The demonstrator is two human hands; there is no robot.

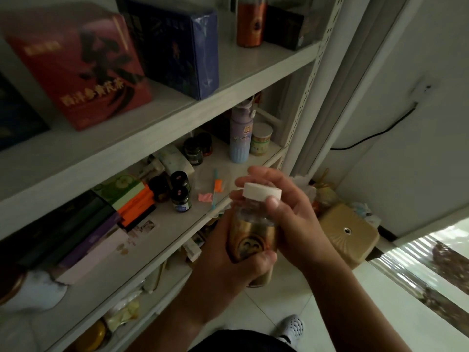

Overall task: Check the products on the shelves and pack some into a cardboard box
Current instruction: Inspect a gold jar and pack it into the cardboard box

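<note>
The left hand [228, 265] wraps its fingers and thumb round the lower, gold-labelled body of a bottle [251, 237], held upright in front of the rack [177, 115]. The right hand [294, 222] curls over the clear neck, thumb against the white cap [262, 191], fingers behind it. Just beyond, on the middle shelf, stand small dark jars [180, 196], with a purple flask [239, 138] and a tin [261, 139] further back and flat boxes [101, 224] stacked to the left. A red box [76, 67] and a blue box [182, 47] stand on the shelf above. A tan stool [347, 235] stands on the floor to the right.
</note>
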